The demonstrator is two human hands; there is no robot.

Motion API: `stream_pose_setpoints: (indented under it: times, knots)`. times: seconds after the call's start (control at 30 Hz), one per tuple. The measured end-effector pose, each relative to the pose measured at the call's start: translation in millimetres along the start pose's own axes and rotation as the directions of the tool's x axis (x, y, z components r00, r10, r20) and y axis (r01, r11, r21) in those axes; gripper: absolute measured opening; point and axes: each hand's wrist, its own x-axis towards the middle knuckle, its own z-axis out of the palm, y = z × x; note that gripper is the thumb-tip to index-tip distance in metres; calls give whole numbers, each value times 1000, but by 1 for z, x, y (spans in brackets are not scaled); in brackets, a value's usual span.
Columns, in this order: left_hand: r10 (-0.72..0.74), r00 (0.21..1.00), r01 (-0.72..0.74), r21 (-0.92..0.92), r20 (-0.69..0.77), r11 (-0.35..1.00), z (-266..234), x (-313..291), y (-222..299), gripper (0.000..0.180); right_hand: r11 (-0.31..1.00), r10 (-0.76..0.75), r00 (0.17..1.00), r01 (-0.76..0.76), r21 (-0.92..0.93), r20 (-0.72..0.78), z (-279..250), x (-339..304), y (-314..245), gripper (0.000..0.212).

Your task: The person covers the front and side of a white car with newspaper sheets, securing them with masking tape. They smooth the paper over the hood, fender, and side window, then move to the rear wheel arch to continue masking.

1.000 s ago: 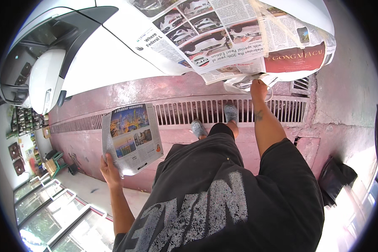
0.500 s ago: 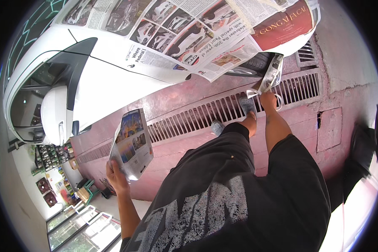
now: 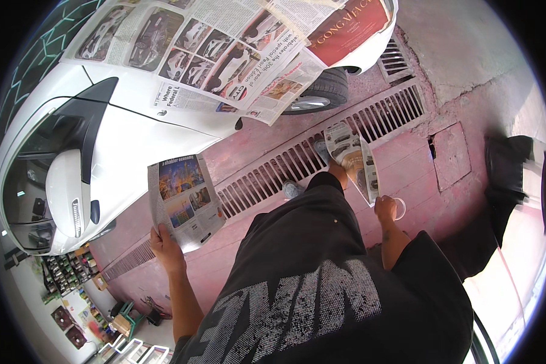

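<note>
Holding a broad newspaper piece (image 3: pixel 187 203) and a narrow newspaper piece (image 3: pixel 353 161) apart beside a white car (image 3: pixel 148 136) seemed to call for light edge grips.
Good handling, as judged, meant paper flat, uncreased and away from the drain grate (image 3: pixel 262 183). The left hand (image 3: pixel 167 252) pinched the broad piece at its lower left edge, thumb across the printed face. The right hand (image 3: pixel 384 210) closed on the narrow piece's near end; a white ring (image 3: pixel 401 209) showed beside it, and whether fingers hooked it could not be determined. The left forearm reached forward; the right was drawn in, elbow hidden by the sleeve (image 3: pixel 432 267).
</note>
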Motion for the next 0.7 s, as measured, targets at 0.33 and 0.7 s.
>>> stream_pose_setpoints:
  times: [0.33, 0.7]
  knots:
    - [248, 956, -288, 345, 157, 893, 57, -25, 42, 58, 713, -633, 719, 686, 145, -285, -135, -45, -38, 19]
    - [108, 673, -451, 290, 732, 844, 189, -174, 138, 66, -7, -919, 357, -435, 900, 166, -236, -127, -81, 25]
